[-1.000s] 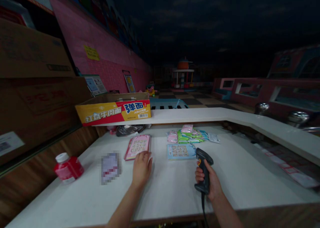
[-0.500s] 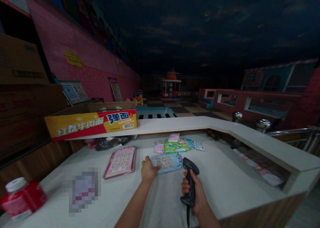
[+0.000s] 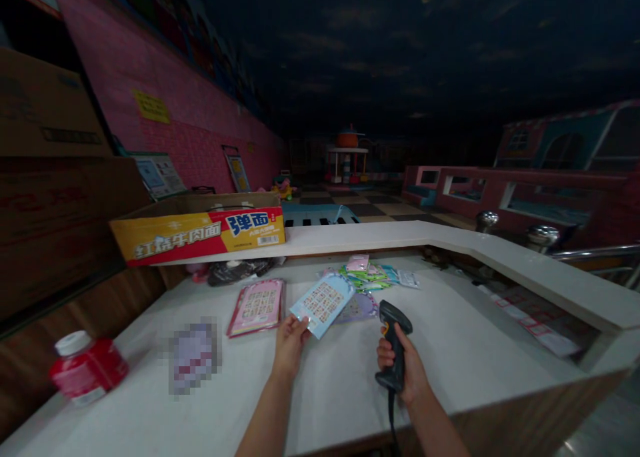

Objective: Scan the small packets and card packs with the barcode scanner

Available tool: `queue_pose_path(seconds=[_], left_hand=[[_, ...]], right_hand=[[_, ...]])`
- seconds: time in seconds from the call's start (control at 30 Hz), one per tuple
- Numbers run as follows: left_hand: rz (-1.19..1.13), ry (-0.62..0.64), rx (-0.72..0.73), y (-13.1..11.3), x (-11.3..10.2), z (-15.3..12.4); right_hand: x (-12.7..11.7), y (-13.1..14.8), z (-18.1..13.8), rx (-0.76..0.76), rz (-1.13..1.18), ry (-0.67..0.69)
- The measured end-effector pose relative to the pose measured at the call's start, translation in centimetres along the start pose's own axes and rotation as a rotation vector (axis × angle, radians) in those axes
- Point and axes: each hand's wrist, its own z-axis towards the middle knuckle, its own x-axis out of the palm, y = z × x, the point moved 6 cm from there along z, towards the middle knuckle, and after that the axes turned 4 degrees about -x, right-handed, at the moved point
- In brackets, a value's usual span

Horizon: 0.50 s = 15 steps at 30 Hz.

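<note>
My left hand (image 3: 290, 340) pinches the near corner of a light blue sticker sheet (image 3: 324, 302) and holds it tilted up off the white counter (image 3: 330, 383). My right hand (image 3: 407, 370) grips the handle of a black barcode scanner (image 3: 395, 340), whose head points toward the sheet; its cable runs down past my wrist. Under the raised sheet lies another flat pack (image 3: 363, 307). A pink sticker sheet (image 3: 257, 305) lies flat just left of my left hand. Behind them sits a pile of small pink, green and blue packets (image 3: 370, 273).
A red bottle with a white cap (image 3: 87, 370) lies at the counter's left edge, with a blurred card (image 3: 193, 355) beside it. A yellow and red noodle carton (image 3: 200, 229) sits on the raised white ledge (image 3: 450, 240). A dark bag (image 3: 240, 270) lies beneath it. Brown cartons stand at left.
My left hand moved from beside the pink sheet to the blue sheet, took hold of it and lifted it off the counter. The scanner hand stayed about where it was.
</note>
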Motion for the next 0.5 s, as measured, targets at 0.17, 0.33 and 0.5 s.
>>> queue_pose_path(seconds=[0.17, 0.33, 0.5], left_hand=[[-0.034, -0.01, 0.098, -0.1, -0.2, -0.6], [0.003, -0.04, 0.161, 0.0, -0.4, -0.5], [0.04, -0.069, 0.175, 0.4, -0.7, -0.2]], right_hand=[[0.5, -0.1, -0.4, -0.018, -0.176, -0.033], [1.9, -1.2, -1.0, -0.005, -0.545, -0.063], [3.9, -3.5, -2.7, 0.011, -0.756, -0.038]])
